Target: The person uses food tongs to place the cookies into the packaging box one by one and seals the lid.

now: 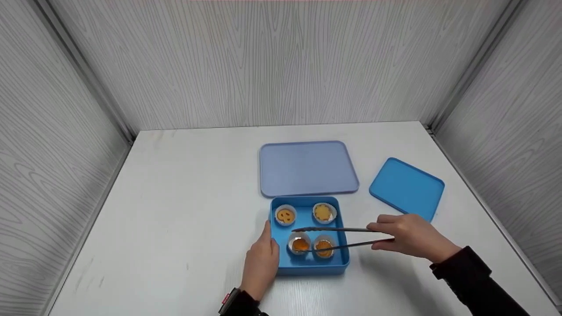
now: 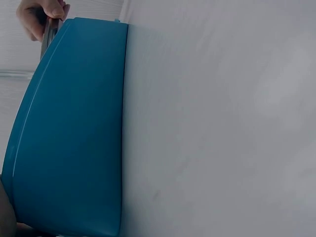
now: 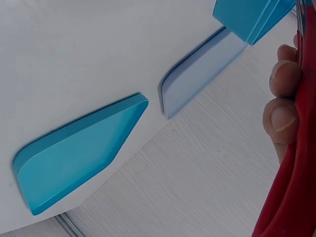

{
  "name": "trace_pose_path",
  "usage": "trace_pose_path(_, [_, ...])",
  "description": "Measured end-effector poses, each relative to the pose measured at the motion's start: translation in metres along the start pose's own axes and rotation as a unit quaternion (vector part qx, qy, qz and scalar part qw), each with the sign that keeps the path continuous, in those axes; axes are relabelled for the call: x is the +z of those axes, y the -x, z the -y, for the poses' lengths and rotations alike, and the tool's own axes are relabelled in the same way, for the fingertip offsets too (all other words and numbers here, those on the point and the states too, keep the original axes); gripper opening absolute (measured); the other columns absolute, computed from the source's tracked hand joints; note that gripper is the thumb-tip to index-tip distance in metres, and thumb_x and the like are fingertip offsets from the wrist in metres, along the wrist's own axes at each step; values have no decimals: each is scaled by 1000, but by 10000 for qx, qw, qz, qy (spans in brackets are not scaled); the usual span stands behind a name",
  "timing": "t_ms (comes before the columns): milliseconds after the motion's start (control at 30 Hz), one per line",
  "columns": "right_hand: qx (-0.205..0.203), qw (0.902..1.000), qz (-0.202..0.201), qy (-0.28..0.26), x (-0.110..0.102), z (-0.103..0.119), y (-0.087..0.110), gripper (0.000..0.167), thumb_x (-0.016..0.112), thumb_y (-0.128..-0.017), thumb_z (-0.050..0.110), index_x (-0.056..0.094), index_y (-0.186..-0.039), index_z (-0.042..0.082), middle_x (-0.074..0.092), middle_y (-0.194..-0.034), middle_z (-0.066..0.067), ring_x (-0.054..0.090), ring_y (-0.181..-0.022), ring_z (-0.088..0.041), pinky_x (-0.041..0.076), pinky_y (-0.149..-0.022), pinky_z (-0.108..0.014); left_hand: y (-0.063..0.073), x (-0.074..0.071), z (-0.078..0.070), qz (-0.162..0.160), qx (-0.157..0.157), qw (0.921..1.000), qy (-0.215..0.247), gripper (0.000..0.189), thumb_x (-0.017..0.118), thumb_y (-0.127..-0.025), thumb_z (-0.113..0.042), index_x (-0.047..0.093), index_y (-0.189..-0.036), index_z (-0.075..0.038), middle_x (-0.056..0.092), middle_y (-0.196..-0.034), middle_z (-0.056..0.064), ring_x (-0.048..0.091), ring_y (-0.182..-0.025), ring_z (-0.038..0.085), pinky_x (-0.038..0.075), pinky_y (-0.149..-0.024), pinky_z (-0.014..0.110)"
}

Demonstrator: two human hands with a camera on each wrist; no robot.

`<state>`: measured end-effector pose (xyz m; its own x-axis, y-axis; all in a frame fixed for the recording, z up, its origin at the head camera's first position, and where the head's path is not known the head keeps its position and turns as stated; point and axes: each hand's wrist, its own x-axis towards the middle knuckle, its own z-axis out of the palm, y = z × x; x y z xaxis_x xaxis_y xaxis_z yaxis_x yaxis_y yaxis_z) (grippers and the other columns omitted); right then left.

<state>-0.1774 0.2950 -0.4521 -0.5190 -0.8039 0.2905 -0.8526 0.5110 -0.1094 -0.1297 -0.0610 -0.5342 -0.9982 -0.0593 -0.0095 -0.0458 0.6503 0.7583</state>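
Observation:
A blue lunch box (image 1: pixel 307 264) stands on the table with several small white baking cups in it. A round cookie (image 1: pixel 286 215) and a scalloped cookie (image 1: pixel 323 213) lie in the far cups; orange-brown pieces lie in the near two. My left hand (image 1: pixel 260 262) rests against the box's left wall, fingers straight along the outside. My right hand (image 1: pixel 408 235) holds metal tongs (image 1: pixel 347 229) over the box from the right. Their arms are spread, tips around the near left cup (image 1: pixel 293 239). In the left wrist view the box's outer wall (image 2: pixel 74 123) hides its contents.
Behind the box lies a flat lavender tray (image 1: pixel 307 169). To its right, a blue lid (image 1: pixel 408 186) lies at an angle, close behind my right hand. Grey wood-grain panels (image 1: pixel 272 66) enclose the white table (image 1: pixel 184 210) at the back and both sides.

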Motion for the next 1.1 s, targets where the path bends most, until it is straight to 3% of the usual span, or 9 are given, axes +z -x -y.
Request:
trace_pose_path(133, [44, 9999, -37, 124, 4, 1, -3, 35, 90, -76, 26, 75, -107, 18, 59, -81, 11, 54, -63, 3, 47, -57, -11, 0, 0, 1, -21, 16, 10000, -3, 52, 47, -106, -13, 39, -154, 5, 57, -145, 20, 68, -96, 20, 56, -94, 45])
trace_pose_path(300, [89, 9998, -122, 139, 5, 1, -4, 36, 90, -76, 27, 75, -108, 18, 58, -81, 11, 53, -62, 3, 47, -56, -12, 0, 0, 0, -10, -37, 10000, 19, 52, 46, -107, -14, 39, -155, 4, 55, -148, 19, 68, -99, 21, 55, -95, 47])
trace_pose_path(533, [116, 9995, -284, 41, 1, -2, 1, 35, 89, -78, 27, 74, -109, 19, 58, -83, 13, 52, -63, 3, 45, -55, -12, 0, 0, 1, -40, 40, 10000, 7, 52, 47, -106, -12, 39, -154, 5, 56, -146, 20, 66, -87, 19, 57, -88, 46])
trace_pose_path(733, [125, 9987, -498, 2, -3, -7, 7, 36, 89, -78, 26, 76, -111, 17, 60, -84, 12, 52, -63, 4, 44, -55, -10, 1, 1, 1, -105, 132, 9998, -54, 51, 48, -106, -11, 39, -154, 6, 55, -148, 19, 69, -111, 28, 55, -96, 48])
trace_pose_path(900, [79, 9970, -768, -42, -5, -11, 12, 39, 89, -77, 22, 75, -113, 15, 60, -86, 11, 51, -61, 5, 41, -53, -10, 1, 1, 1, -164, 202, 9996, -103, 51, 48, -105, -10, 40, -152, 7, 56, -146, 19, 68, -114, 30, 55, -95, 47])
trace_pose_path(1100, [303, 9936, -1066, -207, -7, -16, 17, 43, 91, -73, 14, 75, -114, 15, 62, -88, 10, 49, -62, 5, 41, -52, -9, 1, 1, 2, -193, 212, 9996, -81, 51, 49, -105, -10, 41, -152, 7, 57, -146, 19, 69, -112, 30, 55, -95, 48])
